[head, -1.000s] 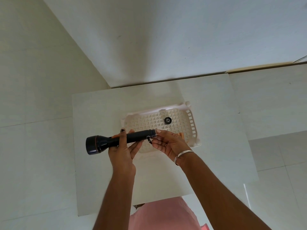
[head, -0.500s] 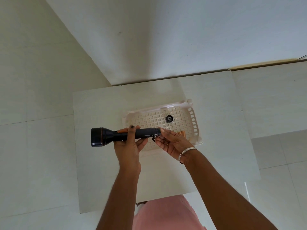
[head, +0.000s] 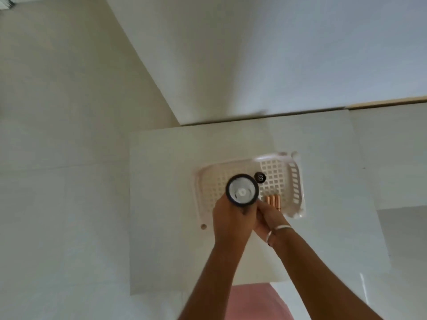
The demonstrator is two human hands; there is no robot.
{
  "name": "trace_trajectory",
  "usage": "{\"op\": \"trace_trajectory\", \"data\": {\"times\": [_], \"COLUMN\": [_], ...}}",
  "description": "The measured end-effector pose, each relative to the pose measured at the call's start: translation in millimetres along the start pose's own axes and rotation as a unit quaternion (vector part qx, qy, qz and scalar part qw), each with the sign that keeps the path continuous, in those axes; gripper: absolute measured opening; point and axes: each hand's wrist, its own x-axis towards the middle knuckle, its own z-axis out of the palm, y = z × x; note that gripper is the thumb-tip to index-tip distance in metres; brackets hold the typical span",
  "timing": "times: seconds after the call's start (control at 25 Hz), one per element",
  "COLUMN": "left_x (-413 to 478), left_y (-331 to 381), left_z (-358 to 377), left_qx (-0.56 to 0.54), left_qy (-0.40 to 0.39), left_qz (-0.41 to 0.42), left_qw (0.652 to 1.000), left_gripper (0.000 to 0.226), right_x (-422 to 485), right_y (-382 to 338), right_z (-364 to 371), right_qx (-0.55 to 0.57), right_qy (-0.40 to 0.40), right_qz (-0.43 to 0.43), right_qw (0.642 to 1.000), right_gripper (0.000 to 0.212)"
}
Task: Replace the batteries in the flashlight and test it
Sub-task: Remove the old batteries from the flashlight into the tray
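Note:
The black flashlight [head: 242,190] stands upright, its round lens pointing up at the camera. My left hand [head: 230,224] is wrapped around its body just under the head. My right hand [head: 269,219] is closed against the body lower down, beside my left hand; what its fingers touch is hidden. The flashlight's black tail cap [head: 260,177] with its spring lies in the white plastic basket [head: 294,181]. Copper-coloured batteries [head: 273,201] lie side by side in the basket, just beyond my right hand.
The basket sits on a small white table [head: 161,181] set against a white wall. Pale tiled floor surrounds the table. A pink garment [head: 251,303] shows at the bottom edge. A silver bangle [head: 278,230] is on my right wrist.
The flashlight was horizontal with its head to the left; it has swung upright, lens toward the camera. The batteries in the basket have come into view. The view has shifted.

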Motion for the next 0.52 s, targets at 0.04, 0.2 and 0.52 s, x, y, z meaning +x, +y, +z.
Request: {"op": "trace_trajectory", "data": {"times": [0.04,0.2,0.52], "left_x": [4,3,-1], "left_y": [-2,-3,-11], "left_z": [-3,-14,-20], "left_qx": [-0.029,-0.085,-0.141], "left_qy": [0.02,0.049,0.05], "left_qz": [0.025,0.059,0.027], "left_qw": [0.999,0.993,0.988], "left_gripper": [0.025,0.023,0.022], "right_x": [-1,0,1], "right_y": [-7,-17,-11], "right_z": [3,25,32], "right_qx": [0.031,-0.008,-0.019], "right_qy": [-0.025,-0.044,-0.032], "right_qz": [-0.009,0.011,0.036], "right_qw": [0.999,0.999,0.999], "right_gripper": [0.033,0.02,0.024]}}
